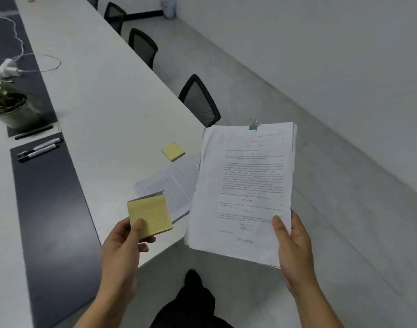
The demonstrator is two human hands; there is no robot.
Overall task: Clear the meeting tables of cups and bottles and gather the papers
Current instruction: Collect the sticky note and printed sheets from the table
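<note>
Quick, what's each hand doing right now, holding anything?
Left hand: closed on a yellow sticky note pad.
Right hand: closed on a clipped stack of printed papers, held off the table edge.

Printed text on held paper stack [245,185] too blurred to read.

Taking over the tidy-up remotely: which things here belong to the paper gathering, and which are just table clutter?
Job:
clipped paper stack in right hand
sticky pad in left hand
loose printed sheets
second sticky pad

Clutter:
potted plant
markers
charger and cable
chairs
</note>
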